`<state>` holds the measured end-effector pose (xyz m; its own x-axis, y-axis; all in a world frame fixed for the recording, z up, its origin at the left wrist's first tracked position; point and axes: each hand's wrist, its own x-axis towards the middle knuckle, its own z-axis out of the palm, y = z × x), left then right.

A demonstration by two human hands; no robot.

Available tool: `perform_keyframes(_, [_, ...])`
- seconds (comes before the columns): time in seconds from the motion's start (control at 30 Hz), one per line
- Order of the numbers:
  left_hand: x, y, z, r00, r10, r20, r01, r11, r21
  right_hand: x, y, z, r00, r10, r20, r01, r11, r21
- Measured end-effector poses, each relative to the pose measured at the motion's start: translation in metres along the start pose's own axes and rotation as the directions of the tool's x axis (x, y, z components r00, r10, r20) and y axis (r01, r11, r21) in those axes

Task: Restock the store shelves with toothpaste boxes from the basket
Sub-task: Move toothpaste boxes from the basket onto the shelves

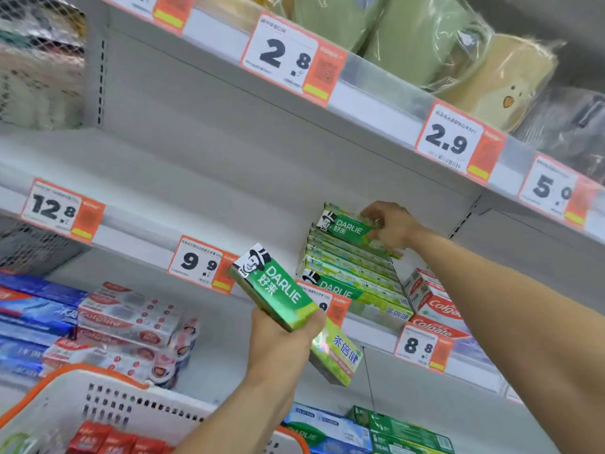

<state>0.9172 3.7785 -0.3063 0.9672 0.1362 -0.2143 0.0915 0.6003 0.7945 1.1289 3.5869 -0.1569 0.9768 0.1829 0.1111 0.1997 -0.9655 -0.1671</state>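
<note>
Two hands, left [281, 342] and right [391, 224]; one green toothpaste box [275, 286] in the left; six price tags [284, 57]; one basket [98, 398].

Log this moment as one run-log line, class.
right hand: placing Darlie box on stack | left hand: holding green boxes
</note>
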Motion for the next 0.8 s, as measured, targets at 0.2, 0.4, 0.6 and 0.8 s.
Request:
perform_keyframes(0.2, [0.006, 0.010, -0.001, 0.998, 0.008, 0.068, -0.007, 1.000, -0.023, 0.020, 0.011, 0.019, 0.999, -0.020, 0.042, 0.020, 1.000, 0.006])
perform_keyframes(0.4, [0.007, 0.015, -0.002, 0.996, 0.022, 0.083, -0.018, 0.998, -0.052, 0.023, 0.011, 0.023, 0.999, -0.023, 0.038, 0.024, 1.000, -0.013])
perform_keyframes(0.6, [0.003, 0.017, -0.001, 0.994, 0.030, 0.109, -0.023, 0.998, -0.061, 0.021, 0.010, 0.027, 1.000, -0.002, 0.012, 0.002, 1.000, 0.009])
perform_keyframes(0.8, [-0.003, 0.019, -0.001, 0.990, 0.026, 0.140, -0.014, 0.996, -0.083, 0.017, 0.004, 0.028, 1.000, 0.021, 0.000, -0.021, 0.998, -0.057])
